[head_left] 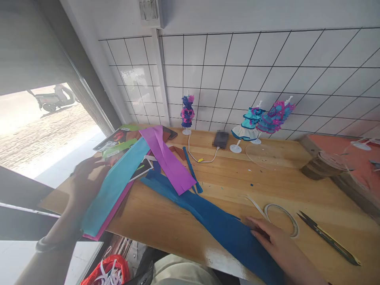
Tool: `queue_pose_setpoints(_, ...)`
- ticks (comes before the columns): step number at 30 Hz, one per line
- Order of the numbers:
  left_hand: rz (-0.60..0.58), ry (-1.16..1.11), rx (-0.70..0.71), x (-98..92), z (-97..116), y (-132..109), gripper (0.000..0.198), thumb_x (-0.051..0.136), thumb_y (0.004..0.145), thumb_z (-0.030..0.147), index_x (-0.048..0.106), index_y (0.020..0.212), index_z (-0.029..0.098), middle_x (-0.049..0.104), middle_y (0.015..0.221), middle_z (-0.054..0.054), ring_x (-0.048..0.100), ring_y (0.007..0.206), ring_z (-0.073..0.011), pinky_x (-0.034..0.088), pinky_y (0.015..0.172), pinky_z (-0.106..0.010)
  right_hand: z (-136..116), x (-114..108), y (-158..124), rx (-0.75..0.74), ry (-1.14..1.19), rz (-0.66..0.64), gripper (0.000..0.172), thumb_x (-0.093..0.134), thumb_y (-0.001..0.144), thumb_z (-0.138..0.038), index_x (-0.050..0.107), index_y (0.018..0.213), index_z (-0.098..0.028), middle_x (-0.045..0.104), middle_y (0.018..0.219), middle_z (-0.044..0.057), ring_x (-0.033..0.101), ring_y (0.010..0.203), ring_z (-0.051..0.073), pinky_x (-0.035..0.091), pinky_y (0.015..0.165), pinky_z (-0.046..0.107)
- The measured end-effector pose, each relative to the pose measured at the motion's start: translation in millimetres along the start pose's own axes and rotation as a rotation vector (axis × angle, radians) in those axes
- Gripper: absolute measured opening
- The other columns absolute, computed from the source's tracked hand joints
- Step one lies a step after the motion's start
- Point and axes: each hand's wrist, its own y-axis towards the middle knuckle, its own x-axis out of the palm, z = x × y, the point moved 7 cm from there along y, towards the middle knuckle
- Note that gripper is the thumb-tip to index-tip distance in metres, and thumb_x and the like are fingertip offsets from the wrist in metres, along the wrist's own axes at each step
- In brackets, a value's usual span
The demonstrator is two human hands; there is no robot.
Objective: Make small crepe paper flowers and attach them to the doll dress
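My left hand (88, 180), smeared by motion, is at the left edge of the table, beside a light blue strip (118, 178) with a magenta layer under it. Its fingers are too blurred to tell whether they grip anything. A purple strip (169, 164) of the same thin, paper-like or cloth-like material lies across the light blue one's far end. Toward me stretches a wide dark blue strip (219, 221). At its right edge my right hand (274, 241) is closed, with the edge between thumb and forefinger.
Scissors (328, 237) and a pale ribbon loop (282, 215) lie right. Small dress stands (187, 114), (249, 124) line the tiled wall. A lidded cup (323, 166) stands right. Green packs (118, 138) lie left; a red bag (109, 271) of scraps is below.
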Motion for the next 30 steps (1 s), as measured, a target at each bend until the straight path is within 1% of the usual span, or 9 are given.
queue_pose_setpoints(3, -0.240, -0.153, 0.249, 75.5, 49.5, 22.5, 0.025, 0.051, 0.079, 0.038, 0.062, 0.093, 0.020, 0.058, 0.109, -0.004, 0.046, 0.110, -0.0200, 0.034, 0.098, -0.037, 13.8, -3.5, 3.4, -0.013, -0.050, 0.056, 0.038, 0.039, 0.083, -0.039, 0.056, 0.111, -0.021, 0.059, 0.115, 0.006, 0.054, 0.106, 0.022, 0.042, 0.093, 0.040)
queue_pose_setpoints(6, -0.558, -0.220, 0.410, 126.9, 82.6, 1.4, 0.034, 0.043, 0.082, 0.041, 0.058, 0.106, 0.022, 0.057, 0.114, -0.004, 0.045, 0.113, -0.0206, 0.036, 0.096, -0.036, 22.4, -6.7, 4.9, 0.018, -0.078, 0.054, 0.039, 0.040, 0.082, -0.043, 0.055, 0.111, -0.021, 0.059, 0.115, 0.006, 0.054, 0.106, 0.023, 0.043, 0.091, 0.041)
queue_pose_setpoints(9, -0.707, -0.138, 0.415, 154.6, 83.2, -19.3, 0.042, 0.037, 0.084, 0.042, 0.048, 0.119, 0.023, 0.053, 0.120, -0.006, 0.042, 0.115, -0.0241, 0.036, 0.094, -0.039, 25.1, -8.1, 2.4, 0.059, -0.093, 0.012, 0.041, 0.042, 0.081, -0.045, 0.056, 0.111, -0.021, 0.059, 0.116, 0.006, 0.055, 0.105, 0.023, 0.044, 0.090, 0.039)
queue_pose_setpoints(12, -0.716, -0.025, 0.387, 171.0, 71.3, -21.2, 0.039, 0.037, 0.084, 0.036, 0.049, 0.118, 0.021, 0.054, 0.116, -0.009, 0.045, 0.110, -0.0267, 0.038, 0.088, -0.040, 27.0, -8.0, -2.3, 0.073, -0.092, -0.029, 0.042, 0.044, 0.080, -0.043, 0.055, 0.113, -0.021, 0.057, 0.119, 0.005, 0.053, 0.108, 0.023, 0.042, 0.093, 0.039)
queue_pose_setpoints(16, -0.717, 0.037, 0.356, 179.3, 62.7, -14.1, 0.026, 0.040, 0.081, 0.028, 0.059, 0.097, 0.021, 0.057, 0.100, -0.009, 0.050, 0.097, -0.0253, 0.040, 0.081, -0.039, 31.7, -9.1, -6.2, 0.069, -0.092, -0.057, 0.039, 0.041, 0.081, -0.038, 0.055, 0.115, -0.023, 0.055, 0.121, 0.004, 0.051, 0.111, 0.023, 0.040, 0.095, 0.038)
queue_pose_setpoints(20, -0.714, 0.007, 0.347, 173.2, 61.9, -12.7, 0.020, 0.039, 0.079, 0.027, 0.058, 0.079, 0.021, 0.056, 0.091, -0.007, 0.050, 0.090, -0.0231, 0.040, 0.075, -0.037, 32.1, -14.9, -6.5, 0.050, -0.106, -0.036, 0.038, 0.040, 0.081, -0.035, 0.056, 0.113, -0.023, 0.056, 0.119, 0.004, 0.052, 0.109, 0.023, 0.042, 0.093, 0.038)
queue_pose_setpoints(24, -0.729, -0.132, 0.351, 157.9, 64.1, -15.3, 0.020, 0.040, 0.078, 0.031, 0.056, 0.080, 0.020, 0.057, 0.094, -0.006, 0.049, 0.093, -0.0219, 0.038, 0.080, -0.036, 28.1, -23.3, -7.5, 0.046, -0.119, 0.028, 0.038, 0.039, 0.082, -0.034, 0.054, 0.115, -0.023, 0.058, 0.117, 0.004, 0.054, 0.108, 0.023, 0.043, 0.092, 0.039)
queue_pose_setpoints(28, -0.897, -0.305, 0.140, 140.7, 54.8, -23.0, 0.026, 0.038, 0.080, 0.041, 0.052, 0.087, 0.020, 0.059, 0.084, -0.002, 0.053, 0.075, -0.0168, 0.043, 0.069, -0.030, 26.6, -29.2, -9.5, 0.081, -0.142, 0.082, 0.038, 0.039, 0.082, -0.034, 0.055, 0.114, -0.020, 0.057, 0.118, 0.006, 0.053, 0.108, 0.024, 0.041, 0.094, 0.041)
queue_pose_setpoints(30, -0.917, -0.410, 0.042, 128.5, 47.9, -25.7, 0.029, 0.043, 0.078, 0.045, 0.050, 0.090, 0.020, 0.059, 0.089, -0.003, 0.054, 0.080, -0.0171, 0.044, 0.072, -0.029, 26.8, -30.1, -9.5, 0.090, -0.147, 0.092, 0.038, 0.039, 0.082, -0.034, 0.056, 0.113, -0.019, 0.057, 0.119, 0.007, 0.053, 0.108, 0.024, 0.041, 0.094, 0.041)
